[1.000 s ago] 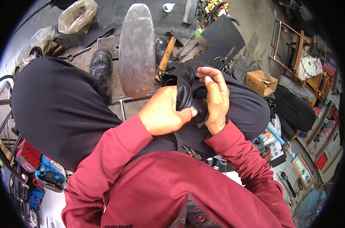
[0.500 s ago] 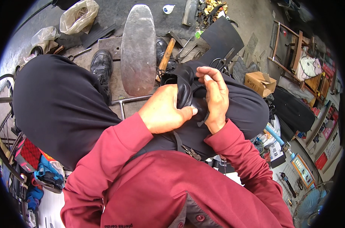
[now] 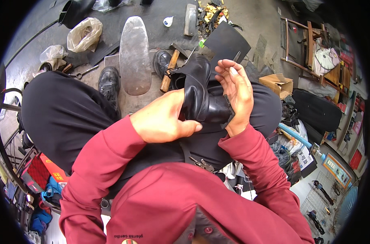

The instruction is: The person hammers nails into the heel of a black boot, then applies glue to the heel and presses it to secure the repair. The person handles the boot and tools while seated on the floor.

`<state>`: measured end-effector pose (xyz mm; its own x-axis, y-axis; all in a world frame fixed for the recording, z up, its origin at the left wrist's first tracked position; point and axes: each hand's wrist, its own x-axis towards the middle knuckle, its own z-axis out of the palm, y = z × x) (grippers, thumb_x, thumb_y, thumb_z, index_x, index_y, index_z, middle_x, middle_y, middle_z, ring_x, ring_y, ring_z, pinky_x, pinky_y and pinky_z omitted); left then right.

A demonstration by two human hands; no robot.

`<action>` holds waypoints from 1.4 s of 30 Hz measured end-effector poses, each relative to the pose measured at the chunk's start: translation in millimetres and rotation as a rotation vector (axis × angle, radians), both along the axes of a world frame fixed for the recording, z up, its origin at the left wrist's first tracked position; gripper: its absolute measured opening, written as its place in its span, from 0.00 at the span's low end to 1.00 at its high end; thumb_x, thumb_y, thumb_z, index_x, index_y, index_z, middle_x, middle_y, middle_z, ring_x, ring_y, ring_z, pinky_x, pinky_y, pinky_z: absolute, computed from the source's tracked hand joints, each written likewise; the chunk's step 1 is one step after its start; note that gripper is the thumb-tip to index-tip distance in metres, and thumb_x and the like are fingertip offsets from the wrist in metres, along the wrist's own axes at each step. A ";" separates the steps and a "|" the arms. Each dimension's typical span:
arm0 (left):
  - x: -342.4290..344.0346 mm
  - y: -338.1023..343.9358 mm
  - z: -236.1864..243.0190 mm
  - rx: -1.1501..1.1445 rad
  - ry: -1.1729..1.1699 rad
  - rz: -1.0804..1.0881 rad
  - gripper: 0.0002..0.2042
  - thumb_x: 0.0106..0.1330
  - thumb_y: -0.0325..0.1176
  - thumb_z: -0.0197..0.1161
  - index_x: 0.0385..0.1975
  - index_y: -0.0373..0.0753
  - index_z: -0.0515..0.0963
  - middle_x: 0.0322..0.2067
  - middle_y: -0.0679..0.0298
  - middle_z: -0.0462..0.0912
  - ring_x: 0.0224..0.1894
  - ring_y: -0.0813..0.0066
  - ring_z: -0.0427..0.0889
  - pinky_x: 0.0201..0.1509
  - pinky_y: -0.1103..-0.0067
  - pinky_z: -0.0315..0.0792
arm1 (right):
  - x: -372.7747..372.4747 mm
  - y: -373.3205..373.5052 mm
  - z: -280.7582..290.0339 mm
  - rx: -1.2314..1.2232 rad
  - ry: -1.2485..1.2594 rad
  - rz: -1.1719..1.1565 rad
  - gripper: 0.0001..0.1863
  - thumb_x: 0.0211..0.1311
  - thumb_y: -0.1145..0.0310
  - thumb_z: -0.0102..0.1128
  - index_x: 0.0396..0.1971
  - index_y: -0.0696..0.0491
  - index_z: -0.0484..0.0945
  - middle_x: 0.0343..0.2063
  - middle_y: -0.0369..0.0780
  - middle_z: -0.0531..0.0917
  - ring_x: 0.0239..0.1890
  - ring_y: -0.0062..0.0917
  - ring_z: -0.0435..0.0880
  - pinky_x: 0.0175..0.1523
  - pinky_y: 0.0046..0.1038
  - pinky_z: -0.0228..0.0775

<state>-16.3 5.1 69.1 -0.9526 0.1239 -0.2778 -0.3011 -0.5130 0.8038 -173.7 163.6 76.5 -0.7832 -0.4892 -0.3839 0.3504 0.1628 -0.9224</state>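
A shiny black leather boot (image 3: 196,91) lies over my lap, its soft, creased shaft bent and its lower end toward my right side. My left hand (image 3: 158,120) grips its near left side, thumb stretched along the edge and the other fingers hidden behind the leather. Against the boot's right end rests the palm of my right hand (image 3: 238,95), its fingers extended and pointing away from me. A dark, flat piece, perhaps the sole or heel, shows between that palm and the boot.
Between my shoes stands a long oval metal plate (image 3: 135,57). A wooden-handled hammer (image 3: 170,71) is just beyond the boot. Black rubber sheet (image 3: 227,44) lies farther off, near a cardboard box (image 3: 276,84). A plastic bag (image 3: 85,34) sits at far left.
The boot has turned and opened out, so more of its shaft and right end show. My left hand has shifted left and slightly down; my right hand has moved slightly right. The view has shifted.
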 end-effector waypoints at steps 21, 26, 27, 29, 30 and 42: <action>-38.1 -26.4 49.8 0.015 0.198 0.331 0.08 0.72 0.34 0.69 0.33 0.37 0.81 0.23 0.74 0.78 0.26 0.88 0.72 0.30 0.84 0.67 | -18.2 -49.1 57.6 -0.655 0.102 -0.099 0.32 0.80 0.42 0.46 0.58 0.60 0.75 0.55 0.46 0.82 0.59 0.34 0.80 0.66 0.37 0.68; -38.0 -22.4 39.3 0.148 0.136 0.305 0.10 0.71 0.34 0.67 0.28 0.40 0.77 0.22 0.76 0.74 0.26 0.90 0.68 0.30 0.84 0.63 | -4.6 -44.1 51.3 -0.521 0.285 0.047 0.46 0.74 0.29 0.44 0.66 0.61 0.69 0.63 0.51 0.75 0.67 0.40 0.74 0.74 0.42 0.61; -37.9 -21.9 38.3 0.162 0.127 0.302 0.10 0.71 0.34 0.67 0.28 0.40 0.77 0.23 0.76 0.74 0.27 0.90 0.68 0.30 0.84 0.63 | -4.3 -43.1 51.2 -0.479 0.294 0.053 0.50 0.72 0.25 0.43 0.68 0.61 0.67 0.64 0.52 0.74 0.68 0.41 0.73 0.75 0.43 0.59; -38.1 -23.6 36.6 0.194 0.096 0.252 0.09 0.71 0.33 0.67 0.29 0.40 0.77 0.23 0.75 0.74 0.28 0.89 0.69 0.33 0.83 0.65 | -4.8 -41.6 52.5 -0.418 0.330 0.100 0.51 0.72 0.25 0.40 0.69 0.61 0.66 0.64 0.52 0.74 0.69 0.41 0.73 0.76 0.44 0.59; -38.5 -24.8 36.2 0.165 0.095 0.243 0.09 0.71 0.33 0.66 0.29 0.39 0.77 0.24 0.75 0.74 0.29 0.88 0.69 0.33 0.83 0.65 | -5.5 -41.5 53.4 -0.389 0.349 0.122 0.51 0.73 0.25 0.39 0.69 0.61 0.66 0.64 0.52 0.74 0.69 0.41 0.72 0.76 0.44 0.58; -47.3 -33.5 29.0 0.052 0.030 0.219 0.12 0.74 0.35 0.65 0.28 0.39 0.73 0.23 0.75 0.71 0.29 0.88 0.66 0.33 0.82 0.64 | -7.3 -50.6 47.5 -0.087 0.352 0.268 0.44 0.78 0.36 0.34 0.70 0.64 0.66 0.64 0.51 0.75 0.70 0.38 0.72 0.77 0.40 0.56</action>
<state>-63.7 -28.4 98.1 -0.9662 -0.0736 -0.2472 -0.1540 -0.6041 0.7819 -181.0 113.1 124.0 -0.6996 -0.7115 -0.0654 -0.0313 0.1219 -0.9920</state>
